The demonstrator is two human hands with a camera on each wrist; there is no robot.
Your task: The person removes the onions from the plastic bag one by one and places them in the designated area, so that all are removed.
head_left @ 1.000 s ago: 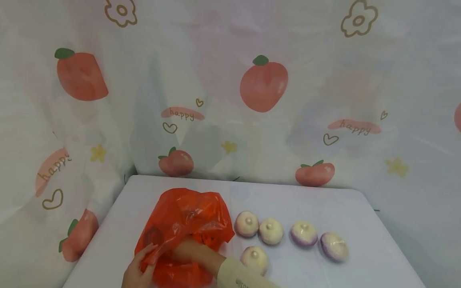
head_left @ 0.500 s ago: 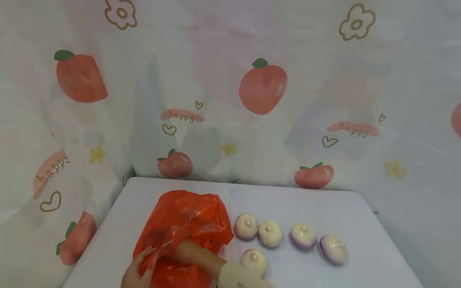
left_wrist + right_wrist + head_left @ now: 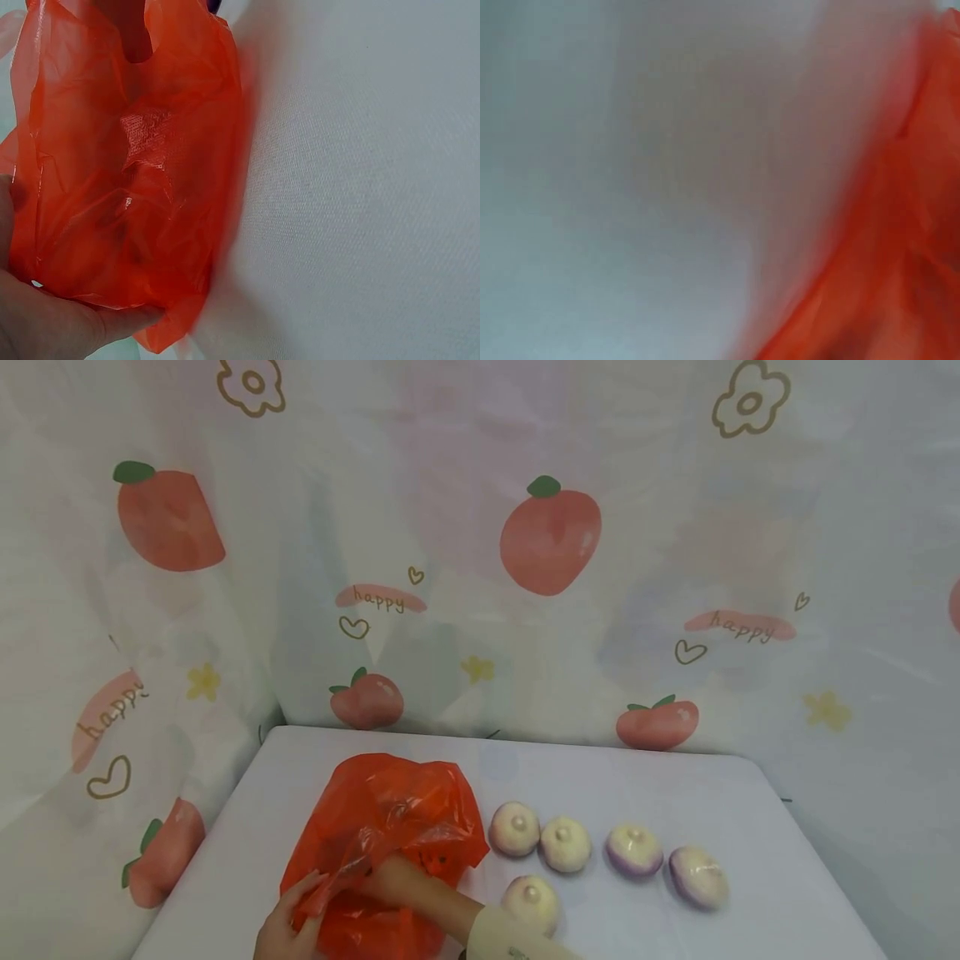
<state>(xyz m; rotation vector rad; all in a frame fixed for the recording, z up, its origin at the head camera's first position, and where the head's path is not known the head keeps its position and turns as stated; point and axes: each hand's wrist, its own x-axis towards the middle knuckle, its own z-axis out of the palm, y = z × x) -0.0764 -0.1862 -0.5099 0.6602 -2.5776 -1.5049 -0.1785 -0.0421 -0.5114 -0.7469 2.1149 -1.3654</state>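
Note:
A red plastic bag lies on the left part of the white table. My left hand pinches the bag's near-left edge between thumb and fingers; in the left wrist view the thumb presses on the plastic. My right hand reaches into the bag's mouth from the right, its fingers hidden by the film, so I cannot tell what they hold. The right wrist view has only blurred table and the bag's red side.
To the right of the bag sit several round white-and-purple vegetables, like turnips: one nearest the bag, one beside my right sleeve, another at the far right. A fruit-printed curtain stands behind the table.
My right forearm has shifted slightly within the bag's mouth. The left hand keeps its hold on the edge, and the vegetables stay in place.

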